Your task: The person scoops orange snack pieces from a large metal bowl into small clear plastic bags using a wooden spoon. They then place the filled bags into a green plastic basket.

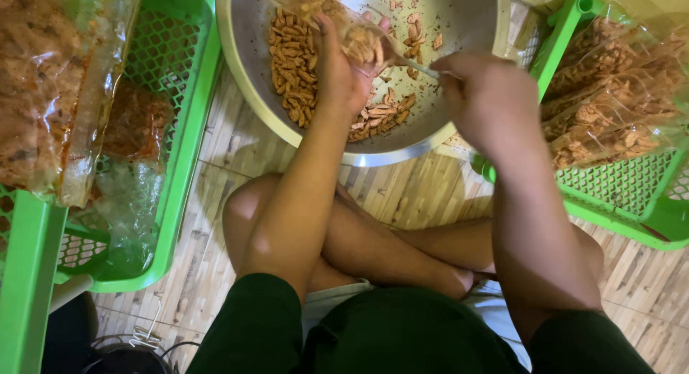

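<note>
While the left hand (337,69) grips a crinkled clear bag (352,29) of ridged brown snack sticks (294,58) over the shiny steel bowl (237,65), the blurred right hand (488,101) is fisted around the bag's stretched edge. Green mesh baskets (179,130) with filled packets (610,94) flank the bowl, cut off by the frame.

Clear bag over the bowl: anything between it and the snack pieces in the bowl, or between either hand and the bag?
Nothing visible. The left hand and right hand both grip the clear bag, which sits directly over the snack pieces inside the metal bowl.
</note>
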